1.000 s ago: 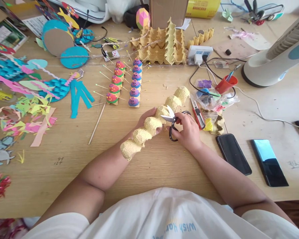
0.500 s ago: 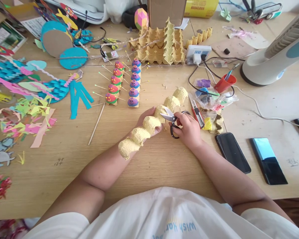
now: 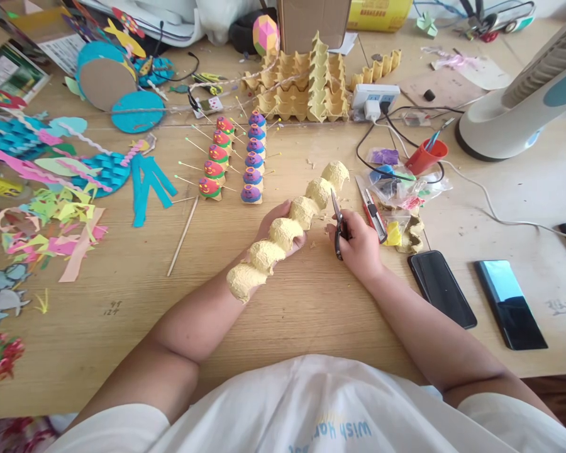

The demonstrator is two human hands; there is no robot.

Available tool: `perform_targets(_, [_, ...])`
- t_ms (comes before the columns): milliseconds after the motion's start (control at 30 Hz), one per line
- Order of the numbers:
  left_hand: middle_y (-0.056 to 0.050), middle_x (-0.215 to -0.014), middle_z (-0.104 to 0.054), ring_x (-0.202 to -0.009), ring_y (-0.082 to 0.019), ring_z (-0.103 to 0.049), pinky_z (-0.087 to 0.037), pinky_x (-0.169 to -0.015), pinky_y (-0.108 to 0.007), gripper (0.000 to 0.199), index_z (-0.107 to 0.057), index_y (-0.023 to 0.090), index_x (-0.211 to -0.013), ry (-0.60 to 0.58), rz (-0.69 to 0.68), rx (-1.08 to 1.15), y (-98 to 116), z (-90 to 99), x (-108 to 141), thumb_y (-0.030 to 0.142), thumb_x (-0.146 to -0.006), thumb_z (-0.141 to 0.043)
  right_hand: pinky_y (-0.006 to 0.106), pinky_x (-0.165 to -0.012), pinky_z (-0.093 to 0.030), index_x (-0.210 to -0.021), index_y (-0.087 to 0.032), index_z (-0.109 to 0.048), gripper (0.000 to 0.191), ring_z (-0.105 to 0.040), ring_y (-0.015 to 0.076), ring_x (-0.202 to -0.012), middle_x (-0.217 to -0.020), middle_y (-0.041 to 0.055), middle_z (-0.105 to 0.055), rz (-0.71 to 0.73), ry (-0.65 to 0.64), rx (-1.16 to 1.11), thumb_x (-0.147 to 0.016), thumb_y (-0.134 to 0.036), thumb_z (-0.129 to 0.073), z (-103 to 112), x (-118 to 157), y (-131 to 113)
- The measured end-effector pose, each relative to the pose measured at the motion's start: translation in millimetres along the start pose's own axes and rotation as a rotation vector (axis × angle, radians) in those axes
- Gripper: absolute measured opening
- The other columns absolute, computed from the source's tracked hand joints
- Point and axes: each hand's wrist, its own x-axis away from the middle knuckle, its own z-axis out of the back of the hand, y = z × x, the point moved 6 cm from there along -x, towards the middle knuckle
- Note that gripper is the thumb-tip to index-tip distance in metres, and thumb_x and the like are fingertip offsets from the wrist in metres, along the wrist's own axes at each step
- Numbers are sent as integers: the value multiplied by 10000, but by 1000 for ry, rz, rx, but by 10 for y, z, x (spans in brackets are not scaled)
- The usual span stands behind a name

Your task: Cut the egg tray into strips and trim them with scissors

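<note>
A pale yellow egg carton strip (image 3: 285,233) with several domed cups runs diagonally above the table. My left hand (image 3: 277,220) is closed around it from beneath, most of its fingers hidden by the cups. In my right hand (image 3: 360,240) is a pair of black-handled scissors (image 3: 338,229), its fingers wrapped round the handles. The blades point up and left, their tips beside the strip's upper right cups. Small carton scraps (image 3: 321,217) show on the table just below that edge.
Painted caterpillars in red (image 3: 218,153) and purple (image 3: 253,160) stand beyond my left hand. A utility knife (image 3: 373,214) and a phone (image 3: 442,289) lie to the right. Egg trays (image 3: 285,104) and a power strip (image 3: 376,95) sit at the back.
The scissors have turned more upright and moved slightly right, off the middle cup toward the upper cups. The strip's upper end has shifted a little left, and scraps now show on the table.
</note>
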Motion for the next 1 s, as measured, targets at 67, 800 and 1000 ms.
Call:
perform_targets(67, [-4, -720, -673, -553, -107, -605, -410, -433, -173, 134, -713, 250, -874, -16, 1, -5, 9, 24, -14, 351, -958, -687, 282, -582, -466, -1109, -256, -611, 243, -591, 154, -602, -767, -21, -668, -27, -18, -45, -953, -431, -675, -4, 1, -15])
perform_targets(800, [-31, -696, -663, -549, -116, -567, -406, -442, -204, 257, -727, 231, -912, -97, 45, 22, -30, 0, 20, 398, -1026, -567, 431, -875, -564, -1300, -258, -571, 488, -703, 277, -970, -1041, 63, -737, 270, -70, 54, -824, -232, -677, -62, 36, -216])
perform_targets(1000, [-58, -753, -692, -632, -132, -604, -428, -474, -203, 337, -729, 199, -929, -103, 65, 8, -51, 18, 58, 391, -1067, -489, 422, -849, -567, -1328, -263, -580, 467, -699, 261, -923, -1000, 45, -736, 339, -14, 70, -876, -262, -696, -21, 59, -262])
